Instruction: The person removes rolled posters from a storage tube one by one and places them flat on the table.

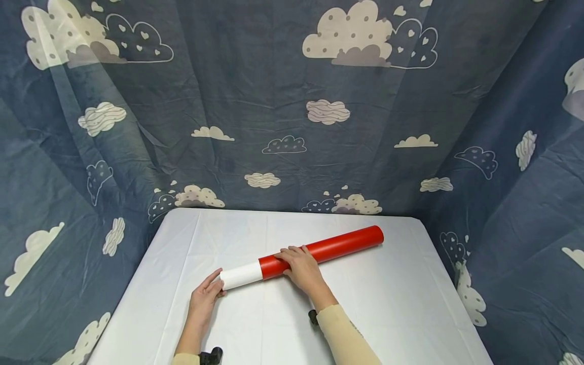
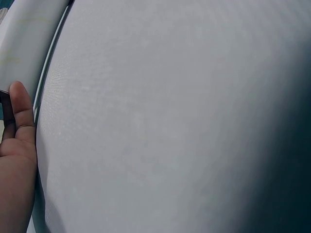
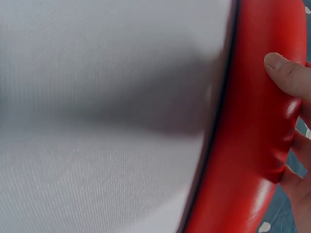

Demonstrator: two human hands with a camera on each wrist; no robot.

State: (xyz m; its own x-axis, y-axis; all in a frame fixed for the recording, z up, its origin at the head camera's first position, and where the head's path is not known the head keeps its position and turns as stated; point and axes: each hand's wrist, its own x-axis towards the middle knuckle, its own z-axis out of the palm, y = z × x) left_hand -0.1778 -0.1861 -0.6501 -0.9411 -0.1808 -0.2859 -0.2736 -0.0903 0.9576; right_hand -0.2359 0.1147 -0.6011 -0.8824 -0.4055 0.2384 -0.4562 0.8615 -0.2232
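A long red tube (image 1: pixel 344 245) lies slantwise over the white table, its far end toward the back right. From its left end sticks out a narrower white tube (image 1: pixel 242 276). My left hand (image 1: pixel 203 300) holds the white tube's outer end, thumb on the near side and fingers around the far side. Around the red tube, left of its middle, my right hand (image 1: pixel 302 268) has its grip from above. The right wrist view shows the red surface (image 3: pixel 252 107) glossy and dented under the fingers. Faint yellowish marks show on the white tube (image 2: pixel 31 43) in the left wrist view.
A white cloth with fold creases covers the table (image 1: pixel 401 304). Dark blue curtains (image 1: pixel 255 91) with cloud prints hang behind it and along both sides. A black strap-like device (image 1: pixel 211 356) sits at the left wrist, another (image 1: pixel 313 317) at the right.
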